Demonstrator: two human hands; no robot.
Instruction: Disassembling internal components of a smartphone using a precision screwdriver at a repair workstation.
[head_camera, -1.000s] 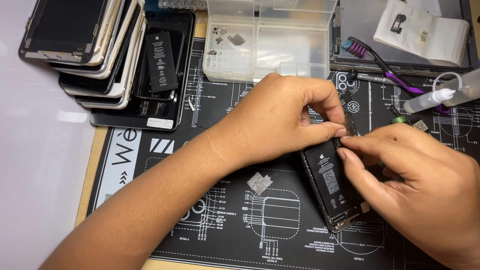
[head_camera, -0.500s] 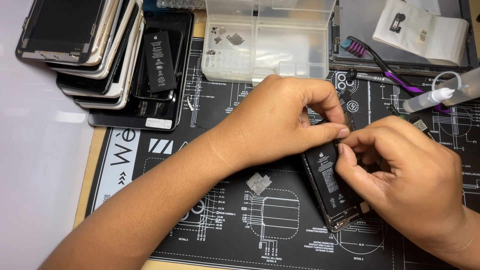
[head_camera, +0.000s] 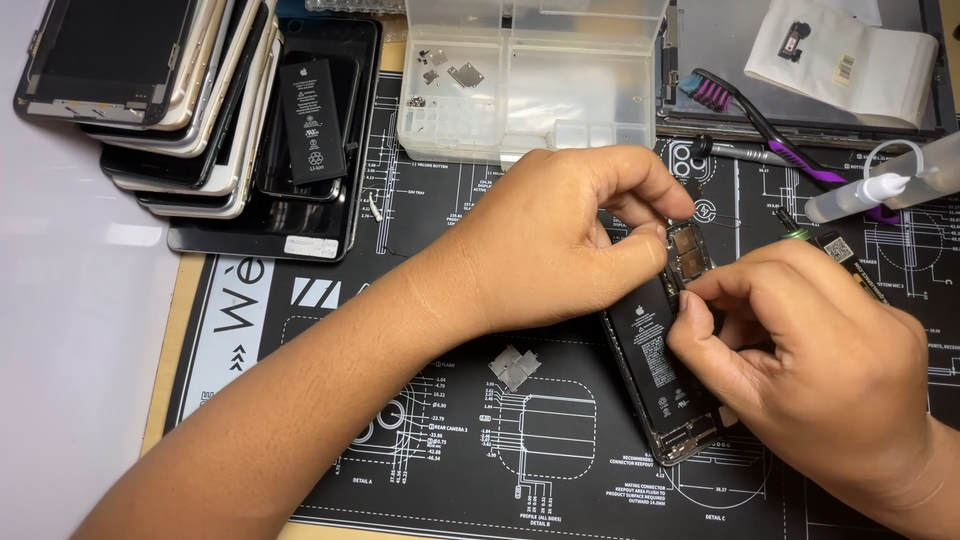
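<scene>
Far left we see a stack of dark rectangular phone screens (head_camera: 150, 90); a loose black battery with a white-printed label (head_camera: 312, 120) lies on it. Far right sits a white paper packet (head_camera: 860, 55) bearing a small white sticker (head_camera: 845, 68).

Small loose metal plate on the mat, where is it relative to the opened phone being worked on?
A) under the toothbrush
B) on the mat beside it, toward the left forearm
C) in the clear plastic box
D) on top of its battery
B: the metal plate lies alone on the black mat, apart from the opened phone.
</scene>
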